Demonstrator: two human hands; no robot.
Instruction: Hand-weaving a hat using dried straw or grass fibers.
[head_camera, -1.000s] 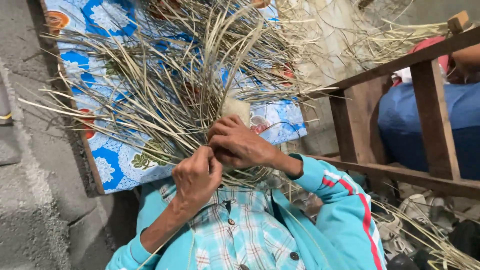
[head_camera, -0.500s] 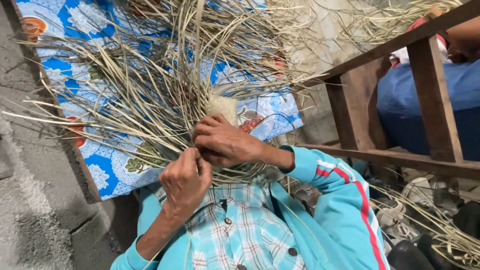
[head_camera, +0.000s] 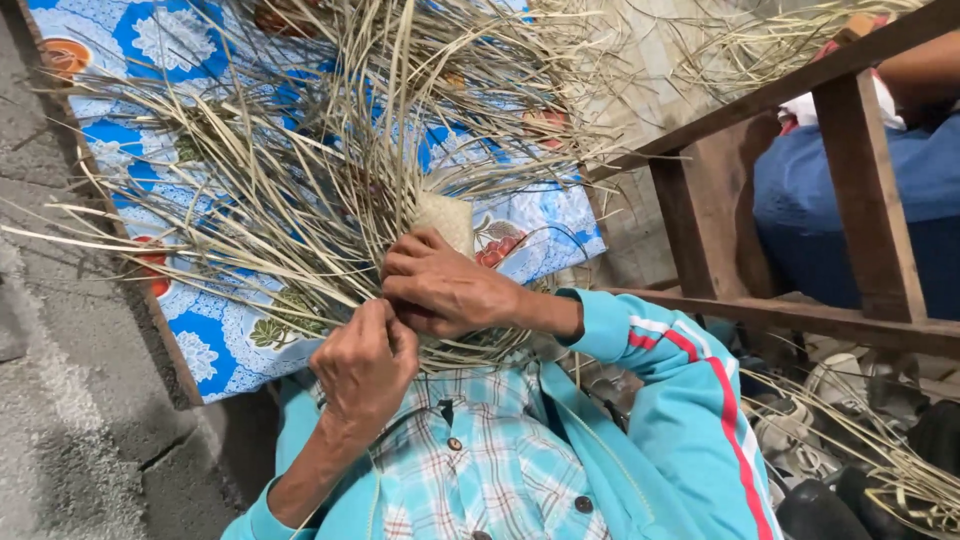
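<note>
Furthest out beyond the left hand lies grey concrete floor (head_camera: 70, 400), rough and cracked. Next to it, under and beyond both hands, a blue cloth (head_camera: 215, 340) with white and red flower patterns covers a flat surface with a brown wooden edge.

The left hand (head_camera: 365, 365) is curled, knuckles up, its fingertips closed in a pinch on thin pale straw strands at the near edge of the weave. Touching it on its far side, the right hand (head_camera: 440, 290) lies across the work with fingers bent, pressing and gripping the same bunch of strands against the woven part. The two hands meet over the chest, above a light blue checked shirt (head_camera: 480, 470) with dark buttons, worn under a turquoise jacket (head_camera: 690, 420) whose right sleeve carries red and white stripes.

The woven straw piece (head_camera: 445, 220) shows as a small, tightly plaited pale patch just beyond the right hand's fingers. From it loose straw strands (head_camera: 300, 170) fan out in every direction, spreading well past both hands over the blue cloth.

To the right of the right hand stands a dark brown wooden frame (head_camera: 850, 190) of posts and rails. Behind it sits another person in blue clothing (head_camera: 850, 170). Below the frame, near the right elbow, more loose straw and some sandals (head_camera: 850, 420) lie on the ground.
</note>
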